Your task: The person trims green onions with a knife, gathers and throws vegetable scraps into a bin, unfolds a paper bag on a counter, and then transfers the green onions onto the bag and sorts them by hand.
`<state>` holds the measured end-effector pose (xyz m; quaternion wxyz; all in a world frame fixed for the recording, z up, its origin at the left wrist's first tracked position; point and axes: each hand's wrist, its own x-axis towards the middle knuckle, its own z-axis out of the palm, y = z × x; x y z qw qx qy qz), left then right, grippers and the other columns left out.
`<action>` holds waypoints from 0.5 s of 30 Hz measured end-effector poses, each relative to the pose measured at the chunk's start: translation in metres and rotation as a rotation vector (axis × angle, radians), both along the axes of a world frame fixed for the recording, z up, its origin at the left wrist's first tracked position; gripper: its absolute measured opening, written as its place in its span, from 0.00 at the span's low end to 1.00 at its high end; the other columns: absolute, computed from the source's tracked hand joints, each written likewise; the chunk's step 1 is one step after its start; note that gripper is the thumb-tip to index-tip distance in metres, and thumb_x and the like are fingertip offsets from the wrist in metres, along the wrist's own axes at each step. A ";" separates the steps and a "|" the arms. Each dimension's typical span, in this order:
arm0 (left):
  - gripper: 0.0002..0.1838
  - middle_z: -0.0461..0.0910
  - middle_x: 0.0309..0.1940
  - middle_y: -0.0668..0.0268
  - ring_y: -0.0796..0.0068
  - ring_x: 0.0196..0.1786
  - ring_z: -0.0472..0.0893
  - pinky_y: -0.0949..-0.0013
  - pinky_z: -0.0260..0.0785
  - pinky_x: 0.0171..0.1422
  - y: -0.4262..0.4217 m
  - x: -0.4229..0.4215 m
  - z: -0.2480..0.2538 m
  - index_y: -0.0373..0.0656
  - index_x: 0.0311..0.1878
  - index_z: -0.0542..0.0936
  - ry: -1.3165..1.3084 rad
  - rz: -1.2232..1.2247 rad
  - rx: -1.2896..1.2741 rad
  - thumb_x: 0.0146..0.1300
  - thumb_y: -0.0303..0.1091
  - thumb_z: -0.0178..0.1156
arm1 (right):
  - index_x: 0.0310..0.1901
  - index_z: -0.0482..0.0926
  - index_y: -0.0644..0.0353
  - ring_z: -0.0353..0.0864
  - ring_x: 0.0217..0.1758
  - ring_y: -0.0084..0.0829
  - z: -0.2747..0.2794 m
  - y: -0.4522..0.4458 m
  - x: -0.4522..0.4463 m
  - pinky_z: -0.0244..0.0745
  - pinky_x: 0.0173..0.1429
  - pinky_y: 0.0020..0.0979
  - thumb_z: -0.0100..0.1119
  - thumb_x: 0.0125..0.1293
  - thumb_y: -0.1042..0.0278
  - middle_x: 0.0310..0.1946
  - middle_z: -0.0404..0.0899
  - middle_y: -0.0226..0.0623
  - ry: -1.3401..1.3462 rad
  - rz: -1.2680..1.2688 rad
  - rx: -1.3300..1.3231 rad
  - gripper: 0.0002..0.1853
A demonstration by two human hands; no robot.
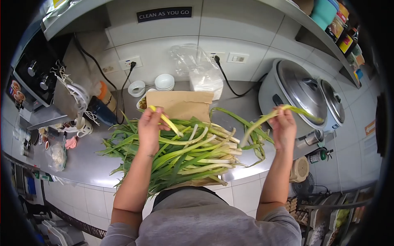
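A big pile of leeks [193, 151] lies across the steel counter, green tops to the left and pale root ends to the right. Above its left part, my left hand [150, 126] is closed on a narrow yellow strip [167, 121] that looks like a yellowed leek leaf. Out to the right of the pile, my right hand [284, 126] pinches a long, limp pale-green leek leaf [262, 120], its ends hanging to both sides. Loose leek leaves [256, 139] lie on the counter between the pile and my right hand.
Brown paper [180, 102] lies behind the leeks. Small white bowls [164, 82] and a clear plastic bag [201, 69] stand near the wall. Large rice cookers [295, 94] are at the right, a microwave [35, 78] at the left. A shelf [320, 33] hangs overhead.
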<state>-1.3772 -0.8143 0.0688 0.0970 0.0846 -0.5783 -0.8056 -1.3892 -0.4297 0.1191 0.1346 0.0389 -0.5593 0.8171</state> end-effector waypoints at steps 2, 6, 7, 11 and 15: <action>0.09 0.82 0.39 0.63 0.73 0.40 0.82 0.65 0.77 0.48 0.032 0.001 -0.008 0.42 0.47 0.74 0.044 -0.191 -0.041 0.74 0.37 0.52 | 0.48 0.74 0.63 0.76 0.38 0.24 0.000 -0.027 0.002 0.74 0.41 0.25 0.52 0.72 0.71 0.41 0.78 0.39 -0.026 0.088 -0.010 0.07; 0.07 0.78 0.33 0.66 0.78 0.35 0.76 0.70 0.72 0.41 0.109 0.012 -0.005 0.44 0.42 0.68 0.246 -0.425 -0.331 0.76 0.36 0.47 | 0.47 0.74 0.63 0.77 0.38 0.25 -0.005 -0.080 0.001 0.75 0.41 0.26 0.52 0.72 0.74 0.41 0.78 0.37 -0.003 0.238 -0.072 0.06; 0.07 0.78 0.33 0.66 0.78 0.35 0.76 0.70 0.72 0.41 0.112 0.016 -0.003 0.44 0.42 0.68 0.250 -0.425 -0.334 0.76 0.36 0.47 | 0.46 0.74 0.63 0.76 0.37 0.25 -0.007 -0.088 0.001 0.74 0.41 0.25 0.52 0.72 0.74 0.41 0.78 0.37 0.010 0.234 -0.091 0.06; 0.08 0.69 0.27 0.68 0.83 0.24 0.64 0.78 0.58 0.27 0.127 0.032 0.018 0.47 0.40 0.61 0.078 -0.555 -0.094 0.76 0.34 0.49 | 0.46 0.74 0.63 0.74 0.35 0.23 -0.019 -0.095 -0.002 0.71 0.40 0.24 0.53 0.71 0.75 0.40 0.78 0.36 0.037 0.118 -0.197 0.05; 0.09 0.65 0.26 0.72 0.85 0.22 0.59 0.79 0.55 0.26 0.143 0.046 0.031 0.48 0.41 0.62 -0.192 -0.588 0.316 0.76 0.37 0.50 | 0.44 0.75 0.64 0.72 0.33 0.22 -0.035 -0.114 -0.007 0.70 0.38 0.24 0.53 0.71 0.75 0.36 0.78 0.33 0.036 -0.193 -0.239 0.04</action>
